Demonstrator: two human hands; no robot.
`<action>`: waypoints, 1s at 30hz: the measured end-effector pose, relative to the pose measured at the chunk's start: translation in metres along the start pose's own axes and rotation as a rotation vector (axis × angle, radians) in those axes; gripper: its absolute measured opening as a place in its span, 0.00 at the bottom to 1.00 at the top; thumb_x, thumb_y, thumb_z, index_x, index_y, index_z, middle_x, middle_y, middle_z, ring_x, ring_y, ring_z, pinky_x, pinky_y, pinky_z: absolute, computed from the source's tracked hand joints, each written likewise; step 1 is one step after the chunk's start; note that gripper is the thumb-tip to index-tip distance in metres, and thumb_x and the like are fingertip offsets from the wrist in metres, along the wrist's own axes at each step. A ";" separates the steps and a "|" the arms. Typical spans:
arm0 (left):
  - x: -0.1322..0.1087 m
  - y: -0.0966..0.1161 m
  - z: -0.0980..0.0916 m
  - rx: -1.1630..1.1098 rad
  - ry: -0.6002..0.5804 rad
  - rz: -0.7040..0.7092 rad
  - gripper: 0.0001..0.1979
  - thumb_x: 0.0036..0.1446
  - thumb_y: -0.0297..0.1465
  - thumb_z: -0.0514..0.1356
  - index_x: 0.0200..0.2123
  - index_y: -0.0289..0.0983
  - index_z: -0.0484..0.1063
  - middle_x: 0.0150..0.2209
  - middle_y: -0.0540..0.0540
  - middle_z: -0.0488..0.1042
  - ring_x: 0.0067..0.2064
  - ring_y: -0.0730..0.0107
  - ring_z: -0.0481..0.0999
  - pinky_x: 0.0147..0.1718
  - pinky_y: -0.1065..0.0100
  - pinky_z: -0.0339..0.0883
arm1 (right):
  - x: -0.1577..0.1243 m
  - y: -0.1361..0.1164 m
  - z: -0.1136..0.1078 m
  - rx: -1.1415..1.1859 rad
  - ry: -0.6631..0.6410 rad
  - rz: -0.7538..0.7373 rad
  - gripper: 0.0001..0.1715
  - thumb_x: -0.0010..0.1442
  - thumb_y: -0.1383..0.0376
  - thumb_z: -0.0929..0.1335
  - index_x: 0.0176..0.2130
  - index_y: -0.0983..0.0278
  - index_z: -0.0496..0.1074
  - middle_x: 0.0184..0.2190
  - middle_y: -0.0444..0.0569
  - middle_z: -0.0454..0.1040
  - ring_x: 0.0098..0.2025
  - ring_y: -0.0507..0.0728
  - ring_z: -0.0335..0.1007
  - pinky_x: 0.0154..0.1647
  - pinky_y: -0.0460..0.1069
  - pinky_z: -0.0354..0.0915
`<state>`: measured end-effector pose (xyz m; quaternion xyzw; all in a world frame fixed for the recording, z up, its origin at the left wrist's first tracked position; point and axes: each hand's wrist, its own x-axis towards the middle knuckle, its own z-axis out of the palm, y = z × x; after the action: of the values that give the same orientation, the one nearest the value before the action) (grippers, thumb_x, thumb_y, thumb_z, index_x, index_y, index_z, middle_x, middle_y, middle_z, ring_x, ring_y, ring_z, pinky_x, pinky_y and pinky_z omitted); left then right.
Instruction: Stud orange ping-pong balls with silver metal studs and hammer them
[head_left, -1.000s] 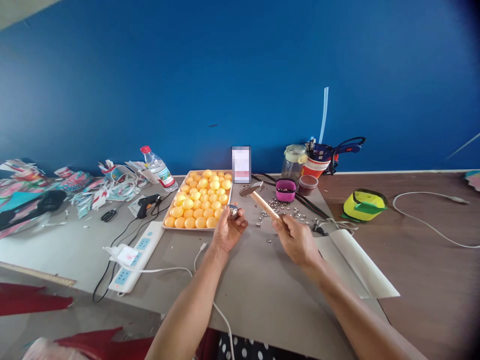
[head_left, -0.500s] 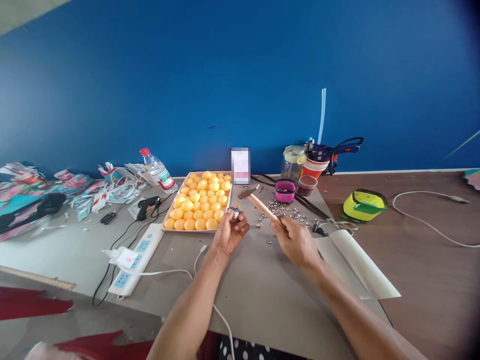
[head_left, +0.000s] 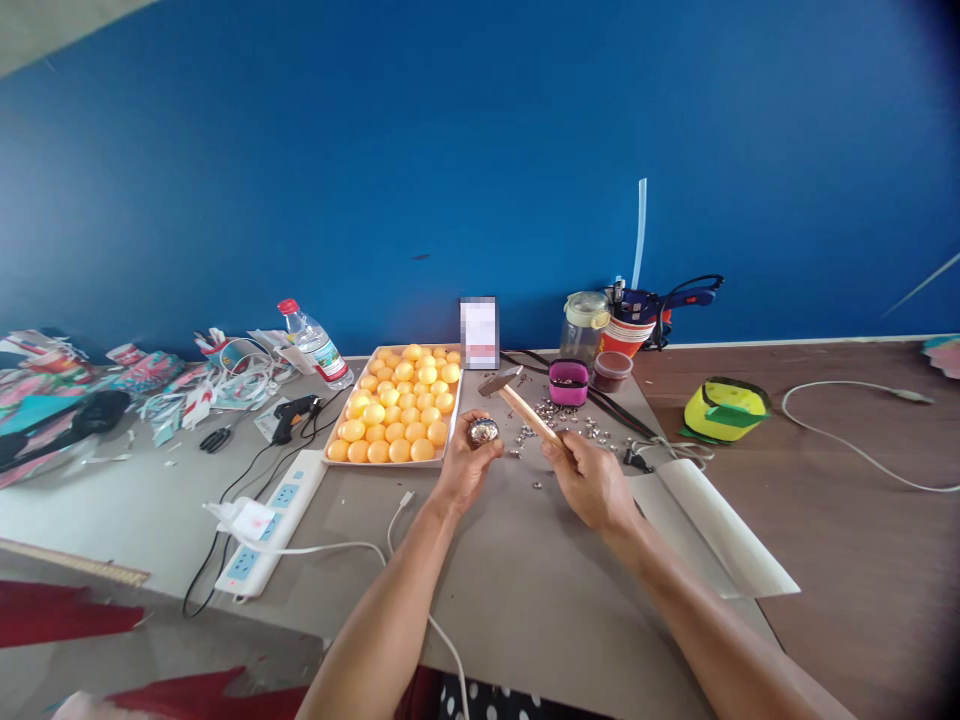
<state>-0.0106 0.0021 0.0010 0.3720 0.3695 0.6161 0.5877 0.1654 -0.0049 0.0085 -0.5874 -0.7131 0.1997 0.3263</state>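
My left hand (head_left: 466, 462) is closed around a shiny silver ball (head_left: 484, 431), its studded-looking surface showing between thumb and fingers. In my right hand (head_left: 589, 475) is a hammer (head_left: 531, 411), gripped by its wooden handle. The hammer's dark metal head points up and left, above the ball and apart from it. Behind the hammer, small silver metal pieces (head_left: 551, 415) lie scattered on the grey table (head_left: 517, 590). A purple pouch (head_left: 568, 383) with more small pieces in it stands among them. To the left of my left hand, a shallow box (head_left: 390, 463) holds many orange balls (head_left: 399, 451).
A water bottle (head_left: 319, 350), a glue gun (head_left: 292, 415) and a white power strip (head_left: 271, 525) are on the left. At the back right stand a clear jar (head_left: 583, 325) and a red-striped cup (head_left: 624, 335). A yellow-green band (head_left: 724, 412) and white paper (head_left: 731, 525) lie right.
My left hand has moved slightly right and turned, so more of the silver ball shows. The hammer and right hand have stayed almost in place.
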 end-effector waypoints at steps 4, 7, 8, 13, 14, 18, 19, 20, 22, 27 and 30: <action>0.004 -0.006 -0.004 0.101 0.043 0.052 0.25 0.41 0.26 0.67 0.44 0.40 0.64 0.28 0.54 0.64 0.29 0.79 0.64 0.31 0.74 0.60 | 0.000 0.000 0.001 -0.005 -0.001 0.007 0.18 0.59 0.53 0.58 0.24 0.61 0.57 0.17 0.42 0.64 0.20 0.51 0.55 0.23 0.44 0.47; 0.005 -0.007 -0.004 0.175 0.060 0.080 0.25 0.42 0.27 0.66 0.46 0.40 0.66 0.32 0.52 0.66 0.31 0.77 0.65 0.33 0.73 0.62 | 0.000 -0.001 0.000 0.000 -0.005 0.013 0.18 0.59 0.53 0.58 0.24 0.61 0.57 0.17 0.42 0.63 0.20 0.50 0.55 0.22 0.44 0.46; 0.005 -0.007 -0.004 0.173 0.067 0.091 0.25 0.42 0.27 0.66 0.46 0.41 0.66 0.34 0.51 0.67 0.32 0.77 0.66 0.33 0.72 0.62 | 0.000 -0.001 0.000 0.000 -0.007 0.018 0.18 0.59 0.53 0.58 0.24 0.61 0.57 0.17 0.41 0.63 0.20 0.50 0.55 0.22 0.44 0.46; 0.005 -0.002 -0.004 -0.056 0.038 0.050 0.25 0.45 0.28 0.65 0.48 0.45 0.64 0.44 0.50 0.68 0.30 0.79 0.69 0.34 0.70 0.64 | 0.000 -0.001 -0.001 0.002 -0.017 0.031 0.18 0.59 0.53 0.58 0.24 0.61 0.58 0.17 0.41 0.62 0.19 0.50 0.55 0.22 0.45 0.46; 0.005 -0.001 -0.004 -0.102 0.016 0.030 0.24 0.46 0.28 0.65 0.47 0.46 0.64 0.45 0.50 0.68 0.30 0.79 0.70 0.34 0.69 0.64 | 0.000 -0.001 -0.001 0.004 -0.018 0.034 0.18 0.59 0.53 0.58 0.25 0.61 0.59 0.17 0.41 0.63 0.19 0.50 0.56 0.22 0.45 0.46; 0.006 0.003 -0.006 -0.185 -0.029 0.012 0.22 0.44 0.26 0.65 0.44 0.44 0.66 0.50 0.49 0.67 0.33 0.79 0.71 0.38 0.69 0.64 | 0.000 -0.002 -0.002 0.011 -0.023 0.049 0.18 0.59 0.53 0.58 0.25 0.61 0.59 0.17 0.41 0.63 0.19 0.50 0.56 0.22 0.45 0.47; 0.006 0.003 -0.006 -0.186 -0.029 0.020 0.22 0.43 0.25 0.66 0.43 0.44 0.66 0.50 0.49 0.67 0.34 0.78 0.71 0.39 0.68 0.64 | 0.000 -0.002 -0.002 0.011 -0.025 0.051 0.18 0.59 0.53 0.58 0.25 0.61 0.60 0.17 0.41 0.63 0.19 0.50 0.56 0.22 0.45 0.47; 0.006 0.003 -0.006 -0.182 -0.026 0.029 0.23 0.42 0.25 0.66 0.43 0.44 0.66 0.50 0.49 0.67 0.34 0.78 0.71 0.39 0.68 0.64 | 0.000 -0.002 -0.002 0.010 -0.026 0.052 0.18 0.59 0.53 0.58 0.25 0.61 0.60 0.17 0.41 0.63 0.19 0.50 0.56 0.22 0.45 0.47; 0.006 0.003 -0.005 -0.164 -0.020 0.048 0.23 0.42 0.25 0.66 0.42 0.44 0.66 0.50 0.49 0.68 0.33 0.78 0.72 0.39 0.68 0.64 | 0.000 -0.003 -0.002 0.008 -0.028 0.052 0.17 0.59 0.53 0.58 0.25 0.61 0.60 0.16 0.41 0.63 0.19 0.50 0.56 0.22 0.45 0.47; 0.006 0.003 -0.003 -0.099 0.004 0.070 0.23 0.41 0.25 0.67 0.42 0.43 0.66 0.48 0.49 0.69 0.33 0.78 0.72 0.39 0.67 0.65 | 0.000 -0.002 -0.002 0.011 -0.031 0.039 0.17 0.59 0.53 0.58 0.26 0.61 0.60 0.16 0.41 0.63 0.20 0.51 0.56 0.22 0.45 0.48; 0.006 0.003 -0.003 -0.066 0.039 0.091 0.24 0.39 0.26 0.68 0.41 0.42 0.65 0.48 0.49 0.69 0.34 0.78 0.72 0.40 0.67 0.66 | 0.000 -0.001 -0.001 0.005 -0.032 0.037 0.17 0.59 0.53 0.58 0.26 0.61 0.61 0.17 0.42 0.63 0.19 0.51 0.56 0.22 0.45 0.48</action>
<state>-0.0149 0.0084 0.0025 0.3571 0.3431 0.6611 0.5637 0.1658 -0.0054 0.0099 -0.5965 -0.7066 0.2170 0.3128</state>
